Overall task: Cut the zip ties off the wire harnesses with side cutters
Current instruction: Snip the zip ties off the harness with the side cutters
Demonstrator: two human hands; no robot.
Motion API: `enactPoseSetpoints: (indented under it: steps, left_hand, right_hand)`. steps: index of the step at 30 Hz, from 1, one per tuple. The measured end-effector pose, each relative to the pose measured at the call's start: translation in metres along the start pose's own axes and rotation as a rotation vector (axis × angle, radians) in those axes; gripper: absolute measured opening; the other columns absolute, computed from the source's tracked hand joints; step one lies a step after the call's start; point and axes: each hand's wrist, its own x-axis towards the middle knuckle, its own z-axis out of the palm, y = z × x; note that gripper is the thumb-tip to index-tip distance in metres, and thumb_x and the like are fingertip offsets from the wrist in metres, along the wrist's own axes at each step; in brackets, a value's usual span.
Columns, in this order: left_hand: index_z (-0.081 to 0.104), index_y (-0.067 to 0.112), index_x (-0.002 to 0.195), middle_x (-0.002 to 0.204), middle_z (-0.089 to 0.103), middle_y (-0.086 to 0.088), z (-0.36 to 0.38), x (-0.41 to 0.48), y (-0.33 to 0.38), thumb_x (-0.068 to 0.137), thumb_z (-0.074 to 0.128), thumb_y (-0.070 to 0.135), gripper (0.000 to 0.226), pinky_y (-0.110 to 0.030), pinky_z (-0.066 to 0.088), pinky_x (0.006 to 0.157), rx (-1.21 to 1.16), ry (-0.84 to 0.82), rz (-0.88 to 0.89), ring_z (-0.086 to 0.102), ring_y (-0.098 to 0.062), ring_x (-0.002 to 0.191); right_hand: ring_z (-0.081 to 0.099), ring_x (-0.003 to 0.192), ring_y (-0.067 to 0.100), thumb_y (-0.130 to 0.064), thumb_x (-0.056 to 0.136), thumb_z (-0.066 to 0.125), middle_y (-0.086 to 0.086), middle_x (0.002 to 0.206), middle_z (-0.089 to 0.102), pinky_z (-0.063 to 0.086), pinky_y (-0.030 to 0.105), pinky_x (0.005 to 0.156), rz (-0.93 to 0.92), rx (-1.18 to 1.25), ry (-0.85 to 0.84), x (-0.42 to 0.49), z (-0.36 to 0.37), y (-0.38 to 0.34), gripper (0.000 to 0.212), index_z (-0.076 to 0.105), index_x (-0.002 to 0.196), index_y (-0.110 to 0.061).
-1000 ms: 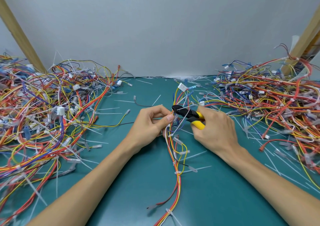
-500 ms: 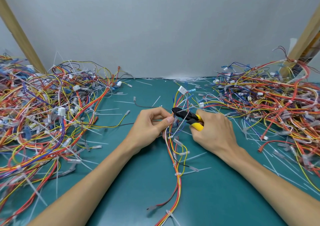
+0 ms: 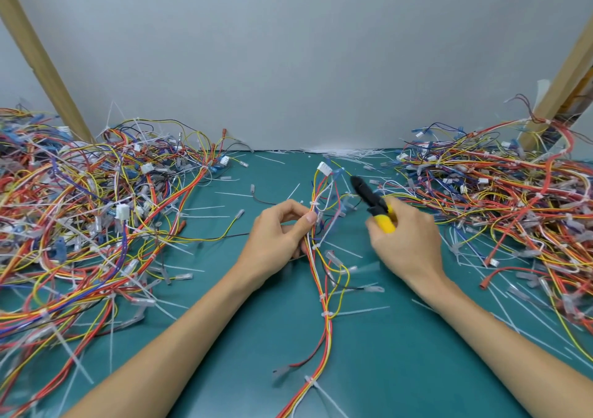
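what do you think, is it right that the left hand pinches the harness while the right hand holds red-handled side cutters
Not quite. The head view shows the side cutters in the right hand have yellow handles, not red. The rest holds: the left hand pinches the wire harness.

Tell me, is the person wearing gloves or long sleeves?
No. The left hand and right hand have no gloves and no rings that show. The left arm and right arm are bare to the picture's edge: no sleeves, no watch, no bracelet.
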Motion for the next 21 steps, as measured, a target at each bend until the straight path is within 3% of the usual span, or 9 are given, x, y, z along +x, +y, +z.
enactPoseSetpoints:
  steps: [2, 3, 6, 9, 11, 13, 15, 18, 21]
  left_hand:
    - [0.062, 0.002, 0.090, 0.068, 0.060, -0.008, -0.001, 0.003, -0.002, 0.099, 0.054, 0.022, 0.023, -0.023, 0.040, 0.049, 0.036, 0.052, -0.008, 0.047, -0.013, 0.043]
    - [0.063, 0.001, 0.094, 0.068, 0.060, -0.011, -0.001, 0.004, -0.003, 0.101, 0.051, 0.023, 0.026, -0.025, 0.041, 0.051, 0.044, 0.066, -0.016, 0.048, -0.014, 0.044]
    - [0.068, 0.004, 0.102, 0.079, 0.065, -0.012, -0.004, 0.006, -0.002, 0.102, 0.045, 0.011, 0.024, -0.022, 0.047, 0.056, -0.062, 0.025, -0.038, 0.054, -0.015, 0.056]
    - [0.070, 0.013, 0.104, 0.100, 0.073, -0.009, -0.008, 0.007, 0.001, 0.089, 0.057, 0.000, 0.024, -0.027, 0.054, 0.074, -0.185, -0.086, -0.061, 0.065, -0.021, 0.081]
    - [0.070, 0.018, 0.107, 0.105, 0.074, -0.002, -0.011, 0.006, 0.001, 0.087, 0.061, 0.000, 0.029, -0.027, 0.053, 0.083, -0.152, -0.136, -0.064, 0.067, -0.018, 0.091]
    - [0.069, 0.022, 0.110, 0.110, 0.074, 0.001, -0.015, 0.004, 0.002, 0.085, 0.066, 0.009, 0.029, -0.023, 0.051, 0.090, -0.089, -0.163, -0.068, 0.068, -0.015, 0.099]
    - [0.068, 0.022, 0.115, 0.110, 0.074, 0.001, -0.019, 0.004, 0.006, 0.087, 0.069, 0.014, 0.029, -0.022, 0.047, 0.094, 0.001, -0.162, -0.088, 0.068, -0.012, 0.103]
    - [0.060, 0.015, 0.128, 0.111, 0.073, 0.000, -0.020, 0.004, 0.017, 0.093, 0.064, 0.022, 0.036, -0.029, 0.045, 0.099, 0.318, -0.081, -0.117, 0.067, -0.009, 0.104]
    - [0.048, 0.007, 0.138, 0.132, 0.059, -0.007, -0.019, -0.001, 0.030, 0.097, 0.057, 0.029, 0.048, -0.031, 0.041, 0.103, 0.682, 0.061, -0.054, 0.060, -0.020, 0.117]
  right_hand:
    - [0.047, 0.063, 0.032, -0.030, 0.083, 0.063, 0.002, 0.057, 0.050, 0.032, 0.039, 0.054, 0.118, 0.170, 0.085, 0.004, -0.001, 0.005, 0.025, 0.050, 0.076, -0.011]
    - [0.048, 0.061, 0.023, -0.033, 0.082, 0.062, 0.000, 0.057, 0.048, 0.034, 0.038, 0.057, 0.158, 0.264, 0.107, 0.005, -0.002, 0.006, 0.027, 0.048, 0.075, -0.012]
    - [0.047, 0.062, 0.003, -0.038, 0.074, 0.058, -0.005, 0.063, 0.047, 0.034, 0.016, 0.056, 0.215, 0.475, 0.110, 0.004, -0.005, 0.005, 0.025, 0.043, 0.081, -0.019]
    - [0.050, 0.067, -0.001, -0.036, 0.073, 0.062, -0.005, 0.069, 0.049, 0.035, 0.008, 0.058, 0.225, 0.570, 0.097, 0.003, -0.006, 0.005, 0.031, 0.040, 0.093, -0.025]
    - [0.054, 0.066, 0.008, -0.040, 0.079, 0.061, -0.003, 0.067, 0.053, 0.042, 0.018, 0.065, 0.229, 0.603, 0.079, 0.005, -0.004, 0.004, 0.023, 0.050, 0.089, -0.022]
    - [0.055, 0.060, 0.027, -0.041, 0.089, 0.057, 0.003, 0.061, 0.056, 0.047, 0.038, 0.064, 0.248, 0.691, 0.048, 0.005, -0.003, 0.003, 0.031, 0.056, 0.076, -0.013]
    - [0.055, 0.057, 0.030, -0.037, 0.094, 0.056, 0.007, 0.060, 0.057, 0.048, 0.046, 0.062, 0.262, 0.730, 0.033, 0.007, -0.004, 0.002, 0.035, 0.057, 0.072, -0.010]
    - [0.060, 0.057, 0.017, -0.027, 0.093, 0.061, 0.001, 0.063, 0.061, 0.052, 0.034, 0.059, 0.273, 0.816, 0.030, 0.006, -0.006, 0.000, 0.019, 0.059, 0.077, -0.016]
    - [0.062, 0.048, 0.018, -0.026, 0.094, 0.057, 0.004, 0.055, 0.063, 0.049, 0.027, 0.049, 0.314, 0.825, 0.013, 0.005, -0.008, 0.000, 0.032, 0.061, 0.067, -0.008]
